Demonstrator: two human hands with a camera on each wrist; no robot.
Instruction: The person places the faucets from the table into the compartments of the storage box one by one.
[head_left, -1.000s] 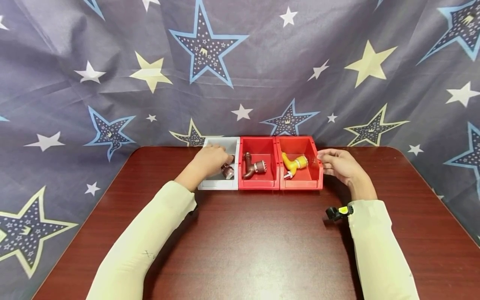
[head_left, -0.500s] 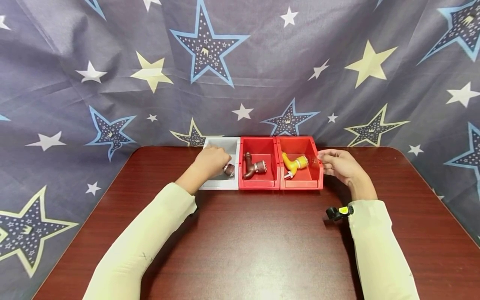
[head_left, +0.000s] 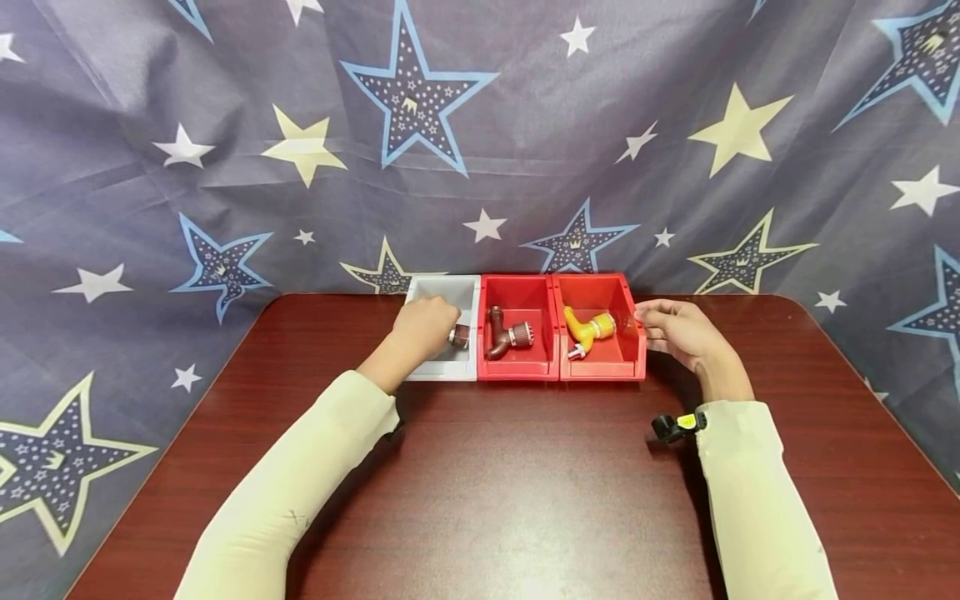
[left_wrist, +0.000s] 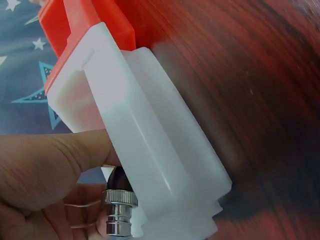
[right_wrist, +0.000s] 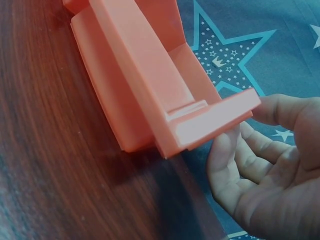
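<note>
My left hand (head_left: 422, 327) reaches into the white bin (head_left: 450, 372) and grips a brown tap (head_left: 460, 336). Past the fingers shows the tap's ribbed knob; its chrome spout (left_wrist: 119, 217) shows in the left wrist view. The rest of the tap is hidden by the hand and the bin wall. At the far right, my right hand (head_left: 684, 332) holds the outer edge of the orange-red bin (right_wrist: 215, 120), thumb at the rim's corner and fingers curled beneath. Inside that bin lies a yellow tap (head_left: 587, 330). Another brown tap (head_left: 507, 333) lies in the middle red bin (head_left: 517, 370).
The three bins stand side by side at the back of a dark wooden table (head_left: 510, 483). Right behind them hangs a grey star-patterned cloth (head_left: 495, 167). A small black device (head_left: 675, 427) is strapped at the right wrist.
The brown tap in the white bin has turned in my left hand, its knob now pointing right and sitting slightly farther back. My right hand and the other taps stay put.
</note>
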